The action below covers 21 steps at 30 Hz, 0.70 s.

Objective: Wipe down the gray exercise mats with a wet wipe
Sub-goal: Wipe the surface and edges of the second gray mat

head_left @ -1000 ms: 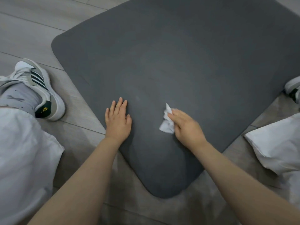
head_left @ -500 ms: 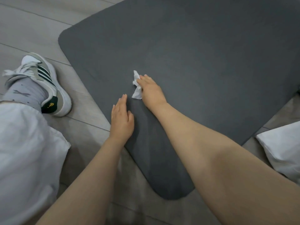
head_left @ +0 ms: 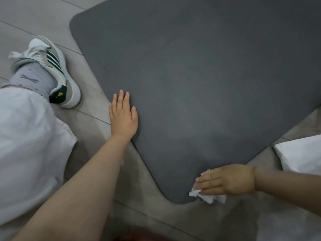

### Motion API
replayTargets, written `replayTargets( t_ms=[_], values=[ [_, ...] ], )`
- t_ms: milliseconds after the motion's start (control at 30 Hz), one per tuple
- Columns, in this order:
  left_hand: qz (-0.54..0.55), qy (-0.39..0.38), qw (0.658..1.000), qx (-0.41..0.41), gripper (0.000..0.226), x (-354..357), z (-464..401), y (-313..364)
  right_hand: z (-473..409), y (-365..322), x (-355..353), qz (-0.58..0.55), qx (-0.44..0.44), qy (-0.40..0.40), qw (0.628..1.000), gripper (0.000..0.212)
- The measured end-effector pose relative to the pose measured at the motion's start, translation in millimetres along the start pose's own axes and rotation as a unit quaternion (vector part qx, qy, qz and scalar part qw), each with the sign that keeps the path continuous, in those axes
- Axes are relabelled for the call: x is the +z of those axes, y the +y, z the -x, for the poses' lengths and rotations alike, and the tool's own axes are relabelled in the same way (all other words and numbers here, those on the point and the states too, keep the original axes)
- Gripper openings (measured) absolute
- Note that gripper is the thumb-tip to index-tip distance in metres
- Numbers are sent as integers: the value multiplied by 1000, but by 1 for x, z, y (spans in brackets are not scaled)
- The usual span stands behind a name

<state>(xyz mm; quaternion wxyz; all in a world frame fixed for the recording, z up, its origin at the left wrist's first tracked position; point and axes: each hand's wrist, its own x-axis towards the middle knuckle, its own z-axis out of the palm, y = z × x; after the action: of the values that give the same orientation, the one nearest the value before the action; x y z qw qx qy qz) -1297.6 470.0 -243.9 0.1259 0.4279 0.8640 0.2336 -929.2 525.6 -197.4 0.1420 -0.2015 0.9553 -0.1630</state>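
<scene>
The gray exercise mat (head_left: 199,87) fills most of the frame, lying flat on the pale plank floor (head_left: 34,18), with one rounded corner at the upper left and another at the lower centre. White trousers (head_left: 26,145) take up the left side (a second white fold shows at the right edge). Above them, in the upper left, sits a white sneaker (head_left: 52,70) with dark stripes, on the floor just beside the mat. The left hand (head_left: 123,117) lies flat at the mat's left edge, grip released, fingers straight. The right hand (head_left: 227,180) presses the crumpled wet wipe (head_left: 206,196) onto the mat's lower corner, fingers extended over it.
</scene>
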Motion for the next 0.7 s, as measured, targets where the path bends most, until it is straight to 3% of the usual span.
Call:
replayTargets(
  t_ms=[67,133,233,300,367,400,500,600,700],
  values=[
    [36,5,999,0,51,0,-2,-3,-41,34,-15,6,-26,18,999,46],
    [122,15,992,-20,46,-3,-5,-5,-97,84,-37,32,4,61,998,46],
    [245,53,964,-83,43,-12,-8,-8,-177,163,-92,0,186,141,972,36],
    [250,88,959,-98,44,-16,-10,-11,-212,188,-128,-44,307,178,934,44],
    [263,89,953,-123,49,-18,-13,-16,-231,186,-129,-74,370,176,909,45],
    [271,76,951,-132,53,-19,-13,-18,-230,174,-121,-109,364,172,909,46],
    [287,60,947,-131,61,-15,-11,-20,-179,113,-63,-132,212,175,952,54],
    [287,63,945,-141,61,-17,-10,-17,-97,48,-7,-94,108,91,985,44],
    [295,52,943,-148,61,-20,-8,-14,-43,5,5,-23,31,47,998,42]
  ],
)
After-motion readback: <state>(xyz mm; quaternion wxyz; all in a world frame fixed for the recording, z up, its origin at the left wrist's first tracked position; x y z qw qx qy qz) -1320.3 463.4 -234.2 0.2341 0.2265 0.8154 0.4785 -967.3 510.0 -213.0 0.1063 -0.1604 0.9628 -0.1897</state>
